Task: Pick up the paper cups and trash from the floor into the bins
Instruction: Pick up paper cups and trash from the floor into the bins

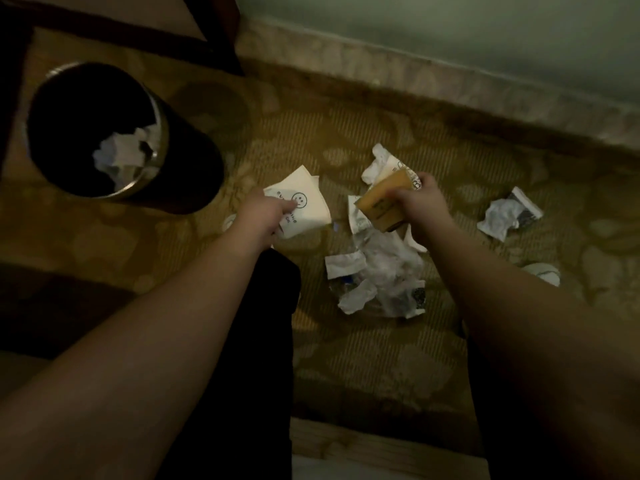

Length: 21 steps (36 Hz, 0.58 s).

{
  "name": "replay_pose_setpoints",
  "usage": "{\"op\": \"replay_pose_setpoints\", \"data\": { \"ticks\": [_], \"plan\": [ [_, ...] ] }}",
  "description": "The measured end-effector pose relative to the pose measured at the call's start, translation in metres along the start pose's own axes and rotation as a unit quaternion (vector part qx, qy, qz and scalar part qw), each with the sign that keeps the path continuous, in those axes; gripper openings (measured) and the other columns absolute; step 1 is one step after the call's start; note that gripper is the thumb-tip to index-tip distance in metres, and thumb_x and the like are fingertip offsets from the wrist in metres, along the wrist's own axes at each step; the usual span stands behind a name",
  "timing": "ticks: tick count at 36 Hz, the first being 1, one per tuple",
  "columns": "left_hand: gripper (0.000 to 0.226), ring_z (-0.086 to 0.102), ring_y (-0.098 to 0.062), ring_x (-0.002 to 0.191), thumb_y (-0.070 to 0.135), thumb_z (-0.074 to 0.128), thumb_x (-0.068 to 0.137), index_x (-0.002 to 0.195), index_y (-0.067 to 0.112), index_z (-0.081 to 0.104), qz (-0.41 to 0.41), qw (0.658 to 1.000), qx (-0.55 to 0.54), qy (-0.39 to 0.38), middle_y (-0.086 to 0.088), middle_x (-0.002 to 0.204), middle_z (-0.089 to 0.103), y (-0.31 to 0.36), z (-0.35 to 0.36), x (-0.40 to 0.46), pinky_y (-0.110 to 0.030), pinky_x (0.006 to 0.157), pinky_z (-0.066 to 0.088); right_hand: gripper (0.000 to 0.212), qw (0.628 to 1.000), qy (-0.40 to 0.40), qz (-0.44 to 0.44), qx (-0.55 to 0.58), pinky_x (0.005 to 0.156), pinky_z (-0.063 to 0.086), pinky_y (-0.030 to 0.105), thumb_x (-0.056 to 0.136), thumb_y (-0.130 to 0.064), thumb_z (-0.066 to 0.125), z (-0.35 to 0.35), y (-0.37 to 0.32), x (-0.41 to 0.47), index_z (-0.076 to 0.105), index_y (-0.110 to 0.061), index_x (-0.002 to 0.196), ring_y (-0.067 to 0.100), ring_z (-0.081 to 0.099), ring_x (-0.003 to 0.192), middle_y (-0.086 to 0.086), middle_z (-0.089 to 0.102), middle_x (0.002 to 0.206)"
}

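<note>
At the far left a round black bin [121,133] stands on the patterned carpet [346,358], its mouth turned toward the camera, with crumpled white paper [123,155] lying inside it. Dark furniture legs run along the left edge and the top left corner.

Just right of the bin, the left hand [261,216] holds a white paper cup [301,204] printed with a smiley face and some lettering; the fingers are curled round the cup's lower part, so this grip is closed on the cup. The cup looks flattened and is held near the floor, well short of the bin's rim.

Between the two arms, a dark trouser leg shows below the left hand. To its right a heap of crumpled white paper and clear plastic wrap [377,278] lies on the carpet.

Above the heap, the right hand [420,209] grips a brown paper cup [382,202], thumb and fingers wrapped round its side, so this grip is closed too. A second white cup or paper piece [381,166] sits behind the brown one, touching it; I cannot tell whether the hand holds that as well.

Further right, a crumpled wrapper [509,214] with dark print lies alone on the carpet, apart from the heap. Below it, beside the right forearm, a small pale round thing [543,273] lies on the carpet, too blurred to identify. A pale skirting board runs along the wall at the top.
</note>
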<state>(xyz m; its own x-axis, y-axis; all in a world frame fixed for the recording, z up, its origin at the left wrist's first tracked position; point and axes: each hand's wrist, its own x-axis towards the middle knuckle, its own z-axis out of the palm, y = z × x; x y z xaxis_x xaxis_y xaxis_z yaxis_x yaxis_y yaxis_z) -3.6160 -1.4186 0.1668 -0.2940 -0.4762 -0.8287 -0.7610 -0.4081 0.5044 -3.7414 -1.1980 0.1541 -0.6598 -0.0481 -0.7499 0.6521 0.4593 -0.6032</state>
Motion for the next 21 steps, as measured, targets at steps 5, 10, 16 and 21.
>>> {"op": "replay_pose_setpoints", "data": {
  "ticks": [5,10,16,21],
  "plan": [
    [0.038,0.069,-0.028,0.092,-0.001,0.074,0.082,0.112,0.009,0.052,0.045,0.998,-0.045,0.015,-0.011,0.11,0.067,0.023,-0.063,-0.027,-0.046,0.077,0.06,0.058,0.997,-0.036,-0.067,-0.005,0.087,0.058,0.046,0.088,-0.019,0.072,0.042,-0.058,-0.038,0.043,-0.024,0.139,0.022,0.066,0.102,0.0,0.062,0.119],
    [0.037,0.071,-0.024,0.086,0.002,0.076,0.081,0.111,0.01,0.055,0.081,0.992,-0.079,0.061,-0.009,0.106,0.07,0.034,-0.136,-0.041,-0.036,0.063,0.058,0.049,0.987,-0.109,-0.118,-0.009,0.086,0.058,0.052,0.087,-0.018,0.073,0.105,-0.104,-0.078,0.046,-0.028,0.127,0.025,0.067,0.101,0.0,0.064,0.115],
    [0.054,0.068,-0.027,0.094,0.004,0.075,0.084,0.13,0.009,0.047,0.102,0.977,-0.113,0.15,-0.008,0.112,0.065,0.045,-0.218,-0.04,-0.049,0.078,0.06,0.047,0.969,-0.159,-0.181,-0.053,0.08,0.059,0.041,0.088,-0.02,0.073,0.187,-0.143,-0.109,0.047,-0.027,0.127,0.019,0.067,0.1,-0.004,0.065,0.113],
    [0.057,0.062,-0.033,0.107,0.007,0.074,0.085,0.134,0.01,0.045,0.109,0.963,-0.122,0.213,-0.012,0.126,0.06,0.06,-0.261,-0.021,-0.053,0.086,0.057,0.041,0.951,-0.176,-0.229,-0.112,0.086,0.056,0.039,0.089,-0.021,0.068,0.252,-0.17,-0.119,0.045,-0.027,0.123,0.016,0.064,0.1,-0.007,0.062,0.108]
  ]
}}
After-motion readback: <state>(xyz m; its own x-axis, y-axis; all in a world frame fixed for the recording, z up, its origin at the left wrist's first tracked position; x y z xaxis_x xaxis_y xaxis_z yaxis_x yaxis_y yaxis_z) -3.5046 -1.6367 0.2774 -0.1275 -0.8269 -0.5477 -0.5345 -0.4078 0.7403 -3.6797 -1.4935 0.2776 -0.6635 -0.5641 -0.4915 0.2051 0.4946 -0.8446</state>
